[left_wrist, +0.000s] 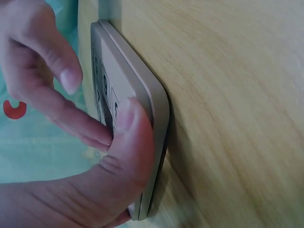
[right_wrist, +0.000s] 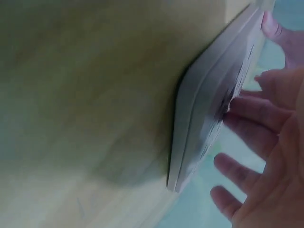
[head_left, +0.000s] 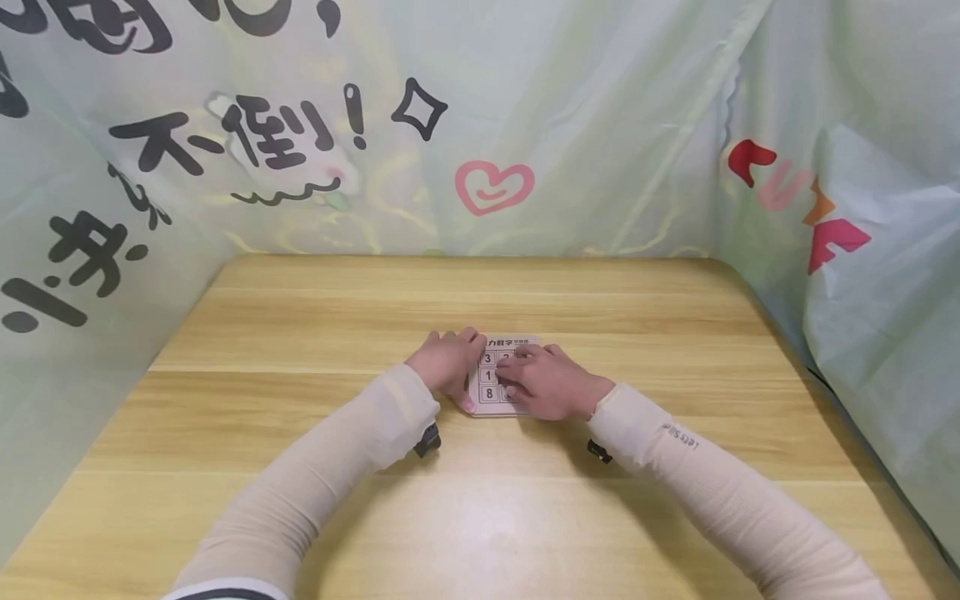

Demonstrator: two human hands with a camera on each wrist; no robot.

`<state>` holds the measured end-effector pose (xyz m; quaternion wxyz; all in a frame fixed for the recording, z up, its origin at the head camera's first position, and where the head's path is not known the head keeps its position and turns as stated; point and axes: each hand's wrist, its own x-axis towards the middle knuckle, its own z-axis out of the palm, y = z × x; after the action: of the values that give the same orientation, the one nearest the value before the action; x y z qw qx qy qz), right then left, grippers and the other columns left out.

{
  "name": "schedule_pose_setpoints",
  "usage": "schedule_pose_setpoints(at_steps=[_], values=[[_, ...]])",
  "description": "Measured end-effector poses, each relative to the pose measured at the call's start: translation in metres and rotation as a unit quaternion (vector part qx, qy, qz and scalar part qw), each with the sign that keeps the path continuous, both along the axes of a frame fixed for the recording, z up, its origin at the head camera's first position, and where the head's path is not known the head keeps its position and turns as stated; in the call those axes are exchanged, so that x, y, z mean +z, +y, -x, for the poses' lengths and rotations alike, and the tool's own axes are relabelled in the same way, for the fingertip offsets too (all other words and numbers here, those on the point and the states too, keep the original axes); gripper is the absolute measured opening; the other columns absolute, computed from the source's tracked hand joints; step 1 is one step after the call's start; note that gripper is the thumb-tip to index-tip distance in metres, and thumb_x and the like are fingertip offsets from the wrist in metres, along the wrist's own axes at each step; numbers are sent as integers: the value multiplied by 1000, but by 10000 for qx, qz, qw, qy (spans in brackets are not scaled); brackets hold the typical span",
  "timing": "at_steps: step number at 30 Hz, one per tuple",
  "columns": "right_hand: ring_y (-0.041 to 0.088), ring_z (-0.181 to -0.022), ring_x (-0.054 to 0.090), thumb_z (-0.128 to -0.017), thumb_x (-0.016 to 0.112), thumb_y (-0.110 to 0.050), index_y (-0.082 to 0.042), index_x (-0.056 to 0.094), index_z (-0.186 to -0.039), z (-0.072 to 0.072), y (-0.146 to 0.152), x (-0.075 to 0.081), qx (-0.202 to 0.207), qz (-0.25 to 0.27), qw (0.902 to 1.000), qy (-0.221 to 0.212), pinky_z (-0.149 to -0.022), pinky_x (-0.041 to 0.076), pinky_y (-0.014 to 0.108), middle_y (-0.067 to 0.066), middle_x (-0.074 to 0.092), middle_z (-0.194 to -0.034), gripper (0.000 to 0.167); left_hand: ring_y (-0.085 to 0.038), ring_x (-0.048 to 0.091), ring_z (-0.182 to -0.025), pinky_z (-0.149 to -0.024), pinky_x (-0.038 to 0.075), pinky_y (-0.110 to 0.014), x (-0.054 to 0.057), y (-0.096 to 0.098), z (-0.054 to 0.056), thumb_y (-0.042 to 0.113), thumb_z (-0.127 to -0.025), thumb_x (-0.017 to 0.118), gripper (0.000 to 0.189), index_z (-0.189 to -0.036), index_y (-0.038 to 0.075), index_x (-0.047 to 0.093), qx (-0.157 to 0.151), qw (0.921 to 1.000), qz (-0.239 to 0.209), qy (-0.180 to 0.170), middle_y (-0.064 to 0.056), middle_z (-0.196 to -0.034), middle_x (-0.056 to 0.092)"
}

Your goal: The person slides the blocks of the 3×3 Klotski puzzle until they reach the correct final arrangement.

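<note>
A flat, pale number slide puzzle (head_left: 489, 393) with rounded corners lies on the wooden table, its printed title along the far edge. Tiles 3, 2, 1 and 8 show; the right side is hidden under a hand. My left hand (head_left: 447, 364) grips the puzzle's left side, its thumb (left_wrist: 135, 152) pressing over the near corner. From the right, my right hand (head_left: 555, 383) reaches across the board. In the right wrist view its extended fingers (right_wrist: 259, 114) touch the tile face around the middle, while the other fingers are spread apart above the surface.
The wooden table (head_left: 480, 517) extends around the puzzle on every side. Pale printed curtains (head_left: 600, 167) hang along its back, left and right edges. Beige sleeves cover both forearms, with a small dark wrist camera (head_left: 428, 440) under the left cuff and another (head_left: 599, 451) under the right.
</note>
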<state>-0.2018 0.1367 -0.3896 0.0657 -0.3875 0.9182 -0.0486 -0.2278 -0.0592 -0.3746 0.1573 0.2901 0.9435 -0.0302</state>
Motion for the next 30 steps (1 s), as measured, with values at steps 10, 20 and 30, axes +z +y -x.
schedule_pose_setpoints(at_steps=[10,20,30], values=[[37,-123,50,-95,55,-20,-11,70,-116,-5,14,1,-94,228,9992,306,-96,40,59,6,65,-124,27,-33,51,-114,-104,36,-51,1,0,0,50,-56,87,102,-137,7,41,92,9999,-1,-117,-12,-135,45],[42,-135,35,-99,52,-28,-8,50,-141,-9,18,1,-33,118,9985,-529,-104,29,65,9,45,-147,47,-34,51,-117,-106,35,-53,2,1,0,50,-56,87,105,-139,6,40,121,9998,115,-74,-13,-137,44],[45,-129,41,-97,53,-25,-9,61,-131,-1,27,3,-603,-76,9981,99,-100,35,64,9,55,-138,39,-34,50,-118,-107,34,-52,2,4,0,50,-56,87,107,-141,6,38,137,9996,200,-114,-13,-138,43]])
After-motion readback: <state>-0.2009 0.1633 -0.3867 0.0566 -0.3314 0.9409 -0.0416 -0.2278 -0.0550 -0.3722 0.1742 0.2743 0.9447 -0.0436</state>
